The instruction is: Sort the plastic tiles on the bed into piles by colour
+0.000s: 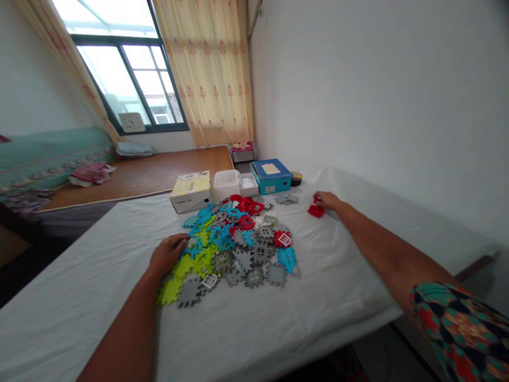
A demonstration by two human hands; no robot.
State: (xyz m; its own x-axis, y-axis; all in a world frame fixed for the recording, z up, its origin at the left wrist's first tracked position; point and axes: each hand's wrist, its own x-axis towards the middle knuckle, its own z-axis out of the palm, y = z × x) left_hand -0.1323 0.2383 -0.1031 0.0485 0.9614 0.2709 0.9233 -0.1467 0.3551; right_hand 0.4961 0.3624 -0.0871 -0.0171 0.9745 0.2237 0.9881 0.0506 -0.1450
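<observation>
A heap of interlocking plastic tiles with toothed edges, in grey, red, blue and lime green, spreads over the white-covered table. My left hand (170,253) rests at the heap's left edge beside blue tiles (195,247) and lime green tiles (183,265). Its fingers are loosely bent and a little apart, with nothing visible in them. Off to the right of the heap, my right hand (328,200) pinches a small red tile (317,199), partly hidden by the fingers. Just below it, another red tile (316,211) lies on the cloth.
Behind the heap stand a yellow-and-white box (193,192), a white plastic container (227,183), a blue box (271,176) and a roll of tape (296,179). Some grey tiles (287,199) lie apart, near the blue box. A wall (377,106) runs along the right side.
</observation>
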